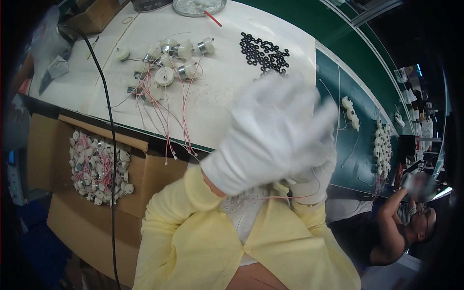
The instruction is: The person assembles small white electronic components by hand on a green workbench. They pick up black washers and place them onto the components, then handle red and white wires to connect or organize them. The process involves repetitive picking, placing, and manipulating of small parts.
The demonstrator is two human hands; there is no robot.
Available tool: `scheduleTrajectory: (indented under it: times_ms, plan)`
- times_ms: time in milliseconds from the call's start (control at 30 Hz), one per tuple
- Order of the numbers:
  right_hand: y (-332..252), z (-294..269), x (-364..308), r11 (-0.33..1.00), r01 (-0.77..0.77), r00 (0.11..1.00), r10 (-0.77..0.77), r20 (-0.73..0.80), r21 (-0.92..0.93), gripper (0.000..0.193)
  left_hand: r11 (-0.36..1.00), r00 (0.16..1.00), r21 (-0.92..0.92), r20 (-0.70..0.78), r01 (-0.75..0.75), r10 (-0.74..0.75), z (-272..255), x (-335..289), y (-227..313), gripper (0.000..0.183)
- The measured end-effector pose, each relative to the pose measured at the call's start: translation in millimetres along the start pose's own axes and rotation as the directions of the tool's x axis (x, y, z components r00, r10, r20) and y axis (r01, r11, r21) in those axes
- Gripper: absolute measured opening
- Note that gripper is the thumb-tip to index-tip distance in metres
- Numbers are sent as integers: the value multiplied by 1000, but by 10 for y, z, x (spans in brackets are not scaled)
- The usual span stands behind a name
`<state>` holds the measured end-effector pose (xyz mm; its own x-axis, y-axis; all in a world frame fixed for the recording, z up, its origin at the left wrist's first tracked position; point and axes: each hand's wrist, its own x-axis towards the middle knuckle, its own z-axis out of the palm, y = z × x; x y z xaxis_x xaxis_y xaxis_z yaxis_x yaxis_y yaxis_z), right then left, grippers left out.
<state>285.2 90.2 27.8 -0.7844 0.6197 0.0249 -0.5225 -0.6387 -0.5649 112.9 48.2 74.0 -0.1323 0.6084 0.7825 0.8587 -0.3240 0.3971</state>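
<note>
My left hand (266, 137), in a white glove, is raised in front of my chest, its fingers smeared by motion. Partly behind it, my gloved right hand (321, 176) is closed around what looks like a small wired motor, mostly hidden. A cream-coloured bit (280, 187) shows below the gloves, and a thin pink wire (295, 196) trails from there. On the white table beyond my left hand lies a cluster of black rubber rings (263, 53). Left of them lie several cream and silver motors (164, 76) with pink wires hanging over the edge.
An open cardboard box (159, 176) full of wired motors (99, 166) stands at lower left. A black cable (107, 96) hangs across it. A round dish (199, 7) and a red stick (212, 18) lie at the far edge. Motor rows (383, 150) lie on the green surface; a person (394, 227) is at right.
</note>
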Motion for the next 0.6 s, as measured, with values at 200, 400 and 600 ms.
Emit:
scheduleTrajectory:
  times_ms: [200,400,600]
  plan:
    - [-516,-110,-339,844,-98,973,-30,-229,-527,56,710,978,679,-67,188,-195,14,46,-1111,21]
    - [-613,-146,-175,-143,-177,963,-229,-141,-974,26,718,973,680,31,148,-231,2,-106,-1128,15]
    - [-690,-355,-74,-159,-45,981,-193,-13,-986,24,847,992,521,-10,109,-122,86,-176,-782,21]
